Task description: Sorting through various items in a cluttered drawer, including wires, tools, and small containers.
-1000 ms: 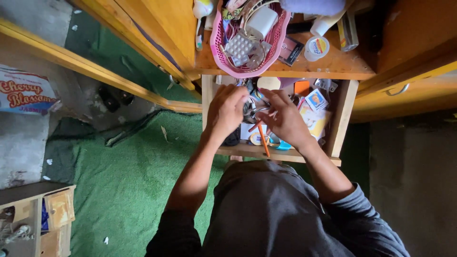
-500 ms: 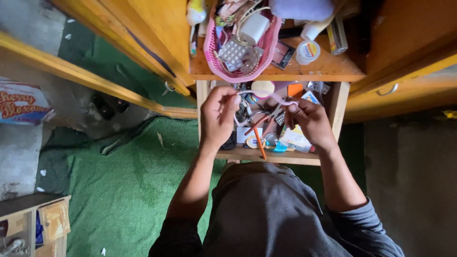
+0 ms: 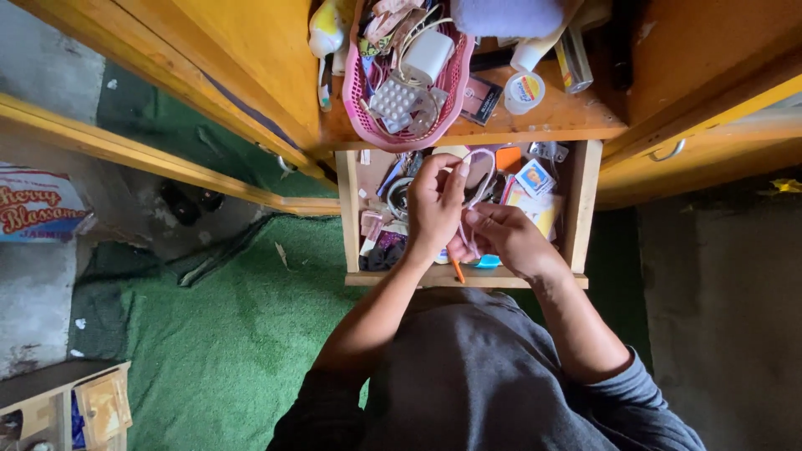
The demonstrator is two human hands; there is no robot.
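Over the open wooden drawer (image 3: 576, 209), my left hand (image 3: 434, 209) and my right hand (image 3: 505, 238) both grip a thin pale pink cable (image 3: 484, 159). The cable arcs in a loop between them. My left fingers pinch its upper part and my right fingers hold the lower end. The drawer is packed with small clutter: an orange pen (image 3: 457, 271), small boxes (image 3: 535, 177), pink items (image 3: 370, 227) and a round ring-shaped item (image 3: 394, 194).
A pink plastic basket (image 3: 451, 83) with a white charger (image 3: 428, 55), cords and a blister pack sits on the wooden shelf (image 3: 560, 117) above. A round capped jar (image 3: 524, 90) stands beside it. Green carpet (image 3: 225, 351) covers the floor at left. A cardboard box (image 3: 67, 409) lies bottom left.
My hands have come together over the drawer's middle, lifting the pink cable into a loop between them. Earlier they were spread apart, rummaging in the drawer.
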